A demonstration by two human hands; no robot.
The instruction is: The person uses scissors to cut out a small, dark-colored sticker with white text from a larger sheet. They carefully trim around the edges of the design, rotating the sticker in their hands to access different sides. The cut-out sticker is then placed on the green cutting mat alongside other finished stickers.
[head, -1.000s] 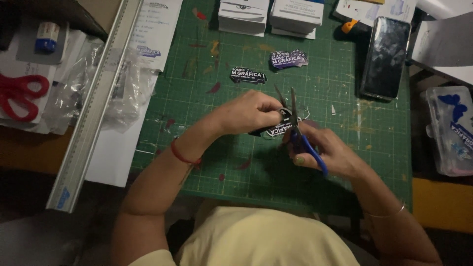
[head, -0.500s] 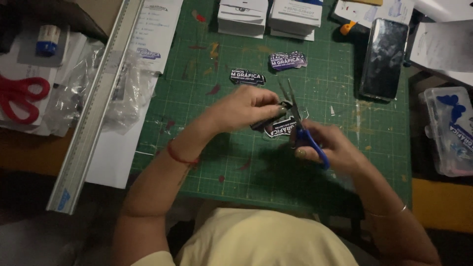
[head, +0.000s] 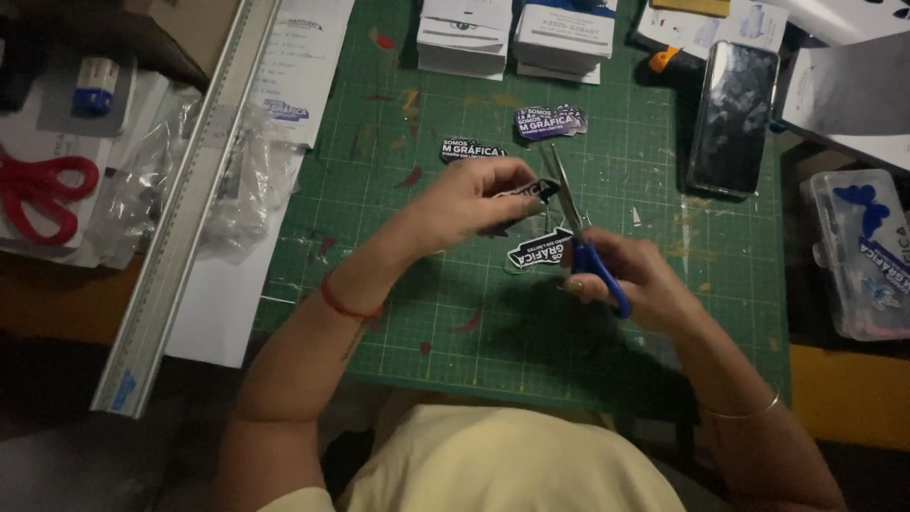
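Note:
My left hand (head: 474,204) pinches a dark printed sticker sheet (head: 536,248) above the green cutting mat (head: 427,313). Blue-handled scissors (head: 578,232) are gripped in my right hand (head: 635,275), their blades pointing up and away into the sheet beside my left fingertips. Two cut-out dark stickers lie on the mat further back, one (head: 471,150) near my left hand and a small stack (head: 550,121) to its right.
A long metal ruler (head: 190,204) runs diagonally along the mat's left side over white paper and clear plastic bags. Red scissors (head: 38,194) lie far left. Stacked white cards (head: 517,33), a black phone (head: 732,118) and a clear plastic box (head: 858,251) sit at back and right.
Both hands and the sheet have shifted slightly upward and left, and the sticker sheet has been turned between my fingers while the scissors stay in it.

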